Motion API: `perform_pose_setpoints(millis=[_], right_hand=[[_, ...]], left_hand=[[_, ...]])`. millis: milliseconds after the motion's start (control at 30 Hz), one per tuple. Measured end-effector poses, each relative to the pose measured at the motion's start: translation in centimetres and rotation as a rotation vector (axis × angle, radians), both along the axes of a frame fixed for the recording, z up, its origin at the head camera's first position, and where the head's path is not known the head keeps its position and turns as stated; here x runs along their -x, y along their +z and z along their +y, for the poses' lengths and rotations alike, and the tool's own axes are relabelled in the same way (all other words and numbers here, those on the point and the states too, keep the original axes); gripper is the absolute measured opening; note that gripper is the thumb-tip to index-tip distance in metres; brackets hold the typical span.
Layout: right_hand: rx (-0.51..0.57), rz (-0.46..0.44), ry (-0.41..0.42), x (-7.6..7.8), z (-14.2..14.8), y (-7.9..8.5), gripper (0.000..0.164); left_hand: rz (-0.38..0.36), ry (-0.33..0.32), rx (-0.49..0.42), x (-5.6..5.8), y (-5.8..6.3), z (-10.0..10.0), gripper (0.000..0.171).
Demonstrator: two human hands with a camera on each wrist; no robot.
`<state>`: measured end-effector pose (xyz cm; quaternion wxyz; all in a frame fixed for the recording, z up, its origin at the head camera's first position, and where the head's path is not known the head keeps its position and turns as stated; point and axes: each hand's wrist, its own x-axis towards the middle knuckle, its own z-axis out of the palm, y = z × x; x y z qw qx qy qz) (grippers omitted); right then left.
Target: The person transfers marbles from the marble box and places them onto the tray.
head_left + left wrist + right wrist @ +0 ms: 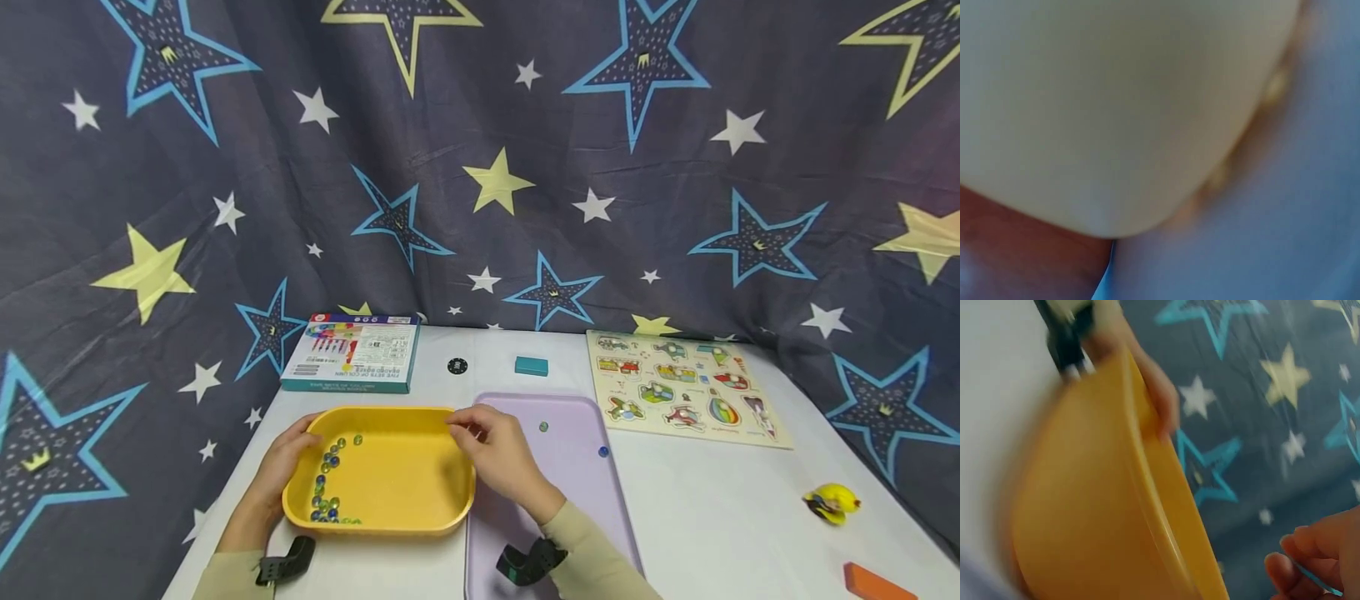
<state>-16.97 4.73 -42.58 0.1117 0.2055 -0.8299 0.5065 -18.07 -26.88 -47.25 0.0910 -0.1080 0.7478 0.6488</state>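
My left hand (279, 468) grips the yellow tub (401, 467) near its marbles (321, 480); opposite, my right hand (501, 454) half-curls, whether empty I can't tell.

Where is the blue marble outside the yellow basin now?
In the head view, the blue marble lies on the purple tray, near its right rim, right of a lone green marble.

Person here wears light tan sleeves, plain and long. Left sleeve (231, 577) stops near wrist; right sleeve (597, 557) same tan, same stop. Left wrist gadget (288, 562): black, chunky, rounded end. Right wrist gadget (529, 563): black too, bit of green showing. Left grip (281, 467) and right grip (501, 454) both bare.
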Motion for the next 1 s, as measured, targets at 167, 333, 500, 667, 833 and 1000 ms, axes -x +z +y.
perform_pose_setpoints(millis=[167,333,500,667,833,1000], right_hand=[[-0.053,-0.021,0.161,-1.4,-3.4,0.1,0.01],[-0.164,-0.103,0.274,-2.1,-6.2,-0.5,0.011],[-0.242,-0.251,0.371,-2.3,-8.1,-1.5,0.014],[-0.275,-0.332,0.448,-2.0,-9.2,-2.0,0.012],[-0.288,-0.396,0.503,-1.7,-10.0,-2.5,0.011],[-0.3,-0.472,0.523,-1.6,-10.6,-2.5,0.01]], left_hand=[[0.011,-0.008,-0.012,0.4,0.2,0.2,0.042],[0.013,-0.021,-0.017,0.5,0.3,0.4,0.042],[0.013,-0.021,-0.01,0.4,0.1,0.6,0.042],[-0.003,-0.007,-0.009,0.3,0.1,0.7,0.042],[-0.008,-0.01,-0.007,0.1,0.1,0.5,0.044],[-0.006,-0.01,0.014,-0.2,0.4,0.1,0.043]])
